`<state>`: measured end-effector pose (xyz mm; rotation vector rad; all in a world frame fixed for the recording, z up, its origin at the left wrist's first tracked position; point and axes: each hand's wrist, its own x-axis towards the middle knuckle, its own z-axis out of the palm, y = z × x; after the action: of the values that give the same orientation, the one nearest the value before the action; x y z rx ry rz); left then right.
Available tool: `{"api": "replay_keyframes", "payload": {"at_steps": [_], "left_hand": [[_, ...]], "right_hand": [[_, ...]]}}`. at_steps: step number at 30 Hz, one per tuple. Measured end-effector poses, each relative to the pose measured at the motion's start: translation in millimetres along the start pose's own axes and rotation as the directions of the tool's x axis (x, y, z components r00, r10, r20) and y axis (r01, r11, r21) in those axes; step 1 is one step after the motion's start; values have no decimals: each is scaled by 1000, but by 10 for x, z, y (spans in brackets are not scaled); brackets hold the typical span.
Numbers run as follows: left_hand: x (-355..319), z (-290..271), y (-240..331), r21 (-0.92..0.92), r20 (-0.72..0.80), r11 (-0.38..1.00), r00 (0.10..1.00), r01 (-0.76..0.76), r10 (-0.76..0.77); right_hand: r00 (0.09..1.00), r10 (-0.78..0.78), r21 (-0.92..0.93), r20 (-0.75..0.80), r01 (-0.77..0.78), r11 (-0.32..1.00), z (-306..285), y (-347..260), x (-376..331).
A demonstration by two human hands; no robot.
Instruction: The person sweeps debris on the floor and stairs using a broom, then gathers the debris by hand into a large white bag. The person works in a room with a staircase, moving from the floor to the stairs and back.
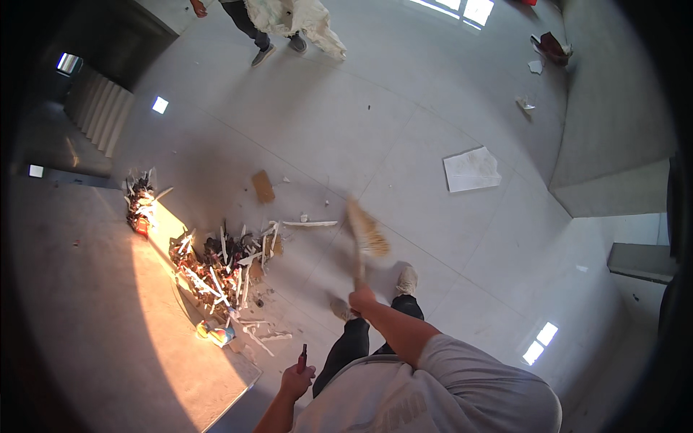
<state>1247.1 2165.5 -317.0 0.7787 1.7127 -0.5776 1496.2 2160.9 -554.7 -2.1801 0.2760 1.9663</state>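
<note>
My right hand (362, 300) is closed around the handle of a hand broom (367, 232). Its pale bristles, slightly blurred, fan out over the floor just beyond my feet. In my left hand (297, 380), fingers are wrapped round a slim dark red and black object (303, 353) that points upward; its kind cannot be made out. A heap of debris (216, 267) with white strips, dark scraps and bits of cardboard lies to the left of the broom. One long white strip (310, 224) lies between the heap and the bristles.
A smaller debris heap (141, 202) lies farther left, beside a sunlit raised edge (216, 411). A brown cardboard piece (263, 187) and a white sheet (471, 170) lie on the floor. Another person (253, 22) stands at the far side with a large whitish sack (303, 22). Stairs (99, 108) are at left.
</note>
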Motion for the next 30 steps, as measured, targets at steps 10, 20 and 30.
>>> {"api": "replay_keyframes", "payload": {"at_steps": [10,20,30], "left_hand": [[1285,-2794,-1039,-98,79,984,987,148,-141],[3328,-6054,-2806,-529,15,822,971,211,-240],[3338,-7401,-5505,-879,279,306,915,365,-292]], "right_hand": [[906,-359,-414,-225,245,877,1729,-1605,-101],[992,-85,-180,-94,67,981,7459,-3699,928],[931,-188,-279,312,279,919,10633,-4143,310]]}}
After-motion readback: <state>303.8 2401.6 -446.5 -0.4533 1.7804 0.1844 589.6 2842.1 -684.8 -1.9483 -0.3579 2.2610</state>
